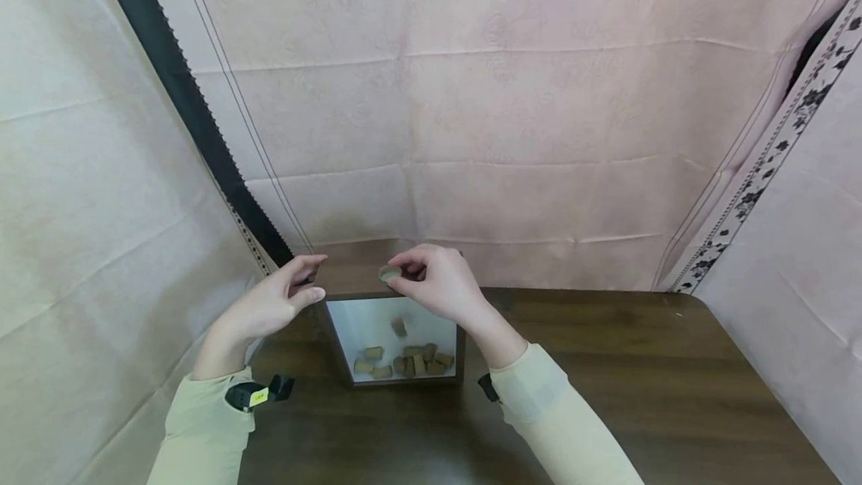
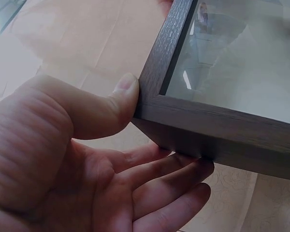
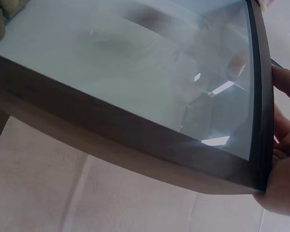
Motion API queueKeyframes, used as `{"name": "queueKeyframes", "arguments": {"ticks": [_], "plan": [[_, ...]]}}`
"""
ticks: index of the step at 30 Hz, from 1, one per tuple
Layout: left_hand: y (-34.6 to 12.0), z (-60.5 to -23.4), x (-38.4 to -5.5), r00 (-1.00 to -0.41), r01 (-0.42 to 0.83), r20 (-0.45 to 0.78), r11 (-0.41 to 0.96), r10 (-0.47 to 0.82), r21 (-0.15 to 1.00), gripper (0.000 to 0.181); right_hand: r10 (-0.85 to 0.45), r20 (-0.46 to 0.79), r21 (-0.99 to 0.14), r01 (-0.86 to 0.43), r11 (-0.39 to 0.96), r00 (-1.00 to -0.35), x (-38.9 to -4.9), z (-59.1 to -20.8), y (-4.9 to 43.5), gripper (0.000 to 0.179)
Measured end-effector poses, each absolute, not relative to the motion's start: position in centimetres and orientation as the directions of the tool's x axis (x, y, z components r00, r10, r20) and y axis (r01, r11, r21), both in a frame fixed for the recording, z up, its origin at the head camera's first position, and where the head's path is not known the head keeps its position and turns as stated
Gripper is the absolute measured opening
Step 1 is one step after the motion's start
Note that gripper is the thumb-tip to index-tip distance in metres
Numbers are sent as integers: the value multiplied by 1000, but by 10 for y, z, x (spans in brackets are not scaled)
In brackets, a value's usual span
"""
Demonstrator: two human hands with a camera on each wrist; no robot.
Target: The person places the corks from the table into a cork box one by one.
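Note:
A dark wooden box frame (image 1: 461, 358) with a glass front stands upright, several brown corks (image 1: 419, 363) piled inside at its bottom. One blurred cork (image 1: 399, 327) is higher up behind the glass, apart from the pile. My left hand (image 1: 269, 302) holds the box by its upper left corner, thumb (image 2: 125, 89) at the front edge and fingertips along the side. Above the box top, my right hand (image 1: 438, 279) has thumb and forefinger apart at a round, pale greenish rim (image 1: 387, 274); nothing shows between them. Its other fingers curl loosely.
The box stands on a dark brown wooden table (image 1: 572, 380). Pale cloth (image 1: 505, 133) hangs behind, with further cloth panels at left and right. A dark strip (image 1: 195, 103) runs down the left seam. Bright reflections (image 3: 222, 88) lie on the glass.

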State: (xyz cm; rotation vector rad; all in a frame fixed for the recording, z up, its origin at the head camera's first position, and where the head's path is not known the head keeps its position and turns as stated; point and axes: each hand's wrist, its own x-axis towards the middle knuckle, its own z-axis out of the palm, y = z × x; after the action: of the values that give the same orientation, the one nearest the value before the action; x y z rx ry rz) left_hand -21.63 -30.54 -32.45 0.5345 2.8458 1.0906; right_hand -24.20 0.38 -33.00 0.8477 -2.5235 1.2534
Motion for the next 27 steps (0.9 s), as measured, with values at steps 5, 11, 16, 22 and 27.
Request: {"name": "queueKeyframes", "arguments": {"ticks": [5,11,16,22,27], "plan": [[-308,-326,-214,-938,301,78,682,338,666,65,-421,417,-667,-586,460,-806,-240,-331,6,24],[-308,-326,-212,-941,295,75,690,330,661,64,-456,435,-674,-616,407,-777,-239,-332,13,23],[-304,-324,-209,-943,286,65,691,328,664,65,-498,464,-723,-638,266,-733,-239,-334,26,26],[-302,-320,-207,-943,285,67,689,326,666,66,-404,517,-814,-580,42,-755,-240,-340,52,27],[-301,-319,-206,-945,280,58,707,321,650,66,-240,557,-830,-543,-129,-795,-244,-357,80,27]]}}
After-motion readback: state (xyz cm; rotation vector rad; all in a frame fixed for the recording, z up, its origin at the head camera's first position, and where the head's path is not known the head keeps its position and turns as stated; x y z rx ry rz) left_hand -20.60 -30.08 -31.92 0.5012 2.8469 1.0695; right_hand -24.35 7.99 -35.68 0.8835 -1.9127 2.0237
